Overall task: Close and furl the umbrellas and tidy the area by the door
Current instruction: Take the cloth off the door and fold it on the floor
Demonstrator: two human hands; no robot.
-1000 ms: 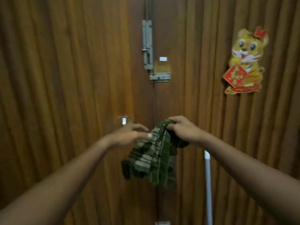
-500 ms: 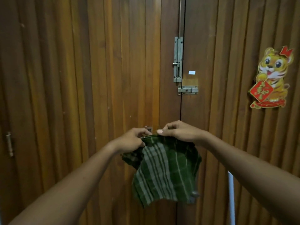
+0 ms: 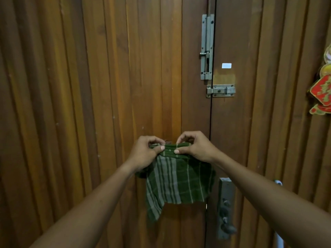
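the dark green cloth with pale grey checks [image 3: 176, 181] hangs in the lower middle of the frame against the left leaf of the brown slatted wooden door [image 3: 107, 86]. its top edge is bunched and the rest falls loose below. your left hand [image 3: 143, 154] pinches that top edge between thumb and curled fingers. your right hand [image 3: 195, 149] pinches it just beside, thumb on the front and fingertips curled over the back. both grips are closed tight on fabric, with nothing else in them.

a small bit of metal shows between your knuckles; it is too small to tell whether it is a hook. if you mean to hang the cloth there, i'd spread the pinches apart so the edge lies flat, seat the fold fully over the peg, and release one hand at a time, since limp cloth slides off easily.

both forearms reach up from the bottom corners, wrists about level, knuckles toward the door.

right of the cloth sits a grey metal handle plate [image 3: 226, 208]. above it are a horizontal grey latch [image 3: 221, 90] and a tall grey bolt [image 3: 207, 47]. no umbrella is in view.
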